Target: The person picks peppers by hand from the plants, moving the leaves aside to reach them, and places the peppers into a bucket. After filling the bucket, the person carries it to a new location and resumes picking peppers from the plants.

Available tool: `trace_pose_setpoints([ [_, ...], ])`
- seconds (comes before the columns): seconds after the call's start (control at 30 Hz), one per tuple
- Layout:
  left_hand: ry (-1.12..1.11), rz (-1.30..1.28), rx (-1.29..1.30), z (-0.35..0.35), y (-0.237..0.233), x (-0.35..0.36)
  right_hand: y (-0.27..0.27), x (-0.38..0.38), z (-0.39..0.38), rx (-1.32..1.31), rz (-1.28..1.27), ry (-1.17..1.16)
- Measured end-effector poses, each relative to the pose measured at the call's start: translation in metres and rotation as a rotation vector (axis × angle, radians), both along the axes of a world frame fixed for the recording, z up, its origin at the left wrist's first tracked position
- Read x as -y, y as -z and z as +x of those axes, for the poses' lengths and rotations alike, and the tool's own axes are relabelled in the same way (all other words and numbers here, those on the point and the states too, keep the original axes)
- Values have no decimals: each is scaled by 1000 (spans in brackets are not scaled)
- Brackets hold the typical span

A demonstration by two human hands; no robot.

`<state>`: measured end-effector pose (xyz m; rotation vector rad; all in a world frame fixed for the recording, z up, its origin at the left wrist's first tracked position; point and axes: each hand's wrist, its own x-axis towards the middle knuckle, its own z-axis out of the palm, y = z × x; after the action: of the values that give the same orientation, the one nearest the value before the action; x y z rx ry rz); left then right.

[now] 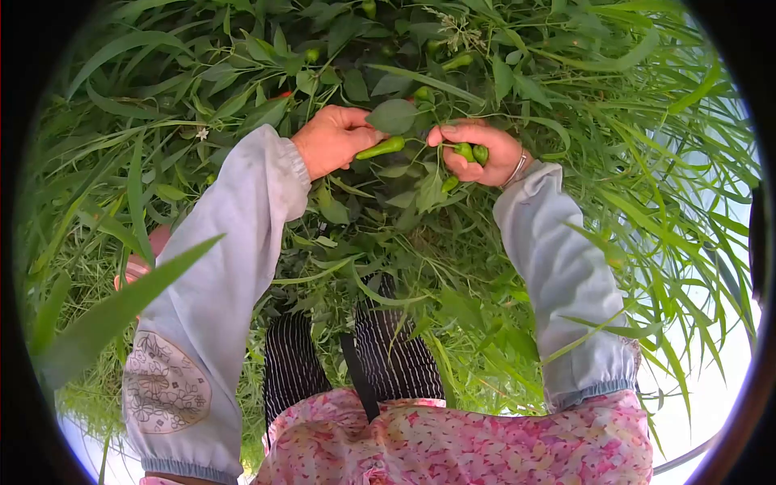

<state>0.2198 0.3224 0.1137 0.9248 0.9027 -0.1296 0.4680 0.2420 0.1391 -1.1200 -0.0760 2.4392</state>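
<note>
My left hand is closed at the lower end of a long green chili pepper, its fingertips pinching it beside a broad leaf. The pepper's thin stem runs right, towards my other hand. My right hand is curled around several short green peppers, with thumb and forefinger pressed together near the stem. Another small green pepper shows just below those fingers. Both hands are in among the leaves of the pepper plant.
More green peppers hang farther back in the foliage, and a red one shows behind my left wrist. Tall grass crowds both sides. A long blade crosses in front of my left sleeve. A black strap hangs between my striped trouser legs.
</note>
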Motion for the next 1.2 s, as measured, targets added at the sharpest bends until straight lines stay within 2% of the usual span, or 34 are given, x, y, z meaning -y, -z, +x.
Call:
trace_pose_setpoints([
  [0.07,-45,-10,-14,10,-15,5,0,-2,-7,2,7,-6],
  [0.1,-65,66,126,12,-11,11,0,-3,-9,3,13,-10],
  [0.2,240,474,51,17,0,19,2,-3,-12,-11,-5,-7],
  [0.27,305,440,-40,16,0,24,-2,-3,-16,1,-27,-3],
  [0.37,398,504,-121,9,-26,29,-10,-2,-20,152,-45,-105],
  [0.47,316,662,0,-2,-38,57,-8,3,-22,255,-37,-248],
  [0.57,272,936,134,-1,-45,71,-9,7,-34,322,-12,-246],
  [0.67,302,1021,92,-4,-55,68,-7,9,-38,341,9,-243],
  [0.73,293,1050,132,-11,-60,67,-8,10,-40,375,-14,-260],
  [0.83,309,1027,153,-20,-68,81,2,15,-38,589,-74,-211],
  [0.87,320,1011,149,-24,-69,86,2,17,-37,569,-83,-177],
  [1.0,60,964,6,-23,-63,81,-8,20,-35,510,-121,-79],
  [1.03,22,973,102,-16,-67,81,-7,19,-38,490,-134,-69],
  [1.2,462,1343,211,17,-81,94,-2,19,-52,433,-232,-49],
])
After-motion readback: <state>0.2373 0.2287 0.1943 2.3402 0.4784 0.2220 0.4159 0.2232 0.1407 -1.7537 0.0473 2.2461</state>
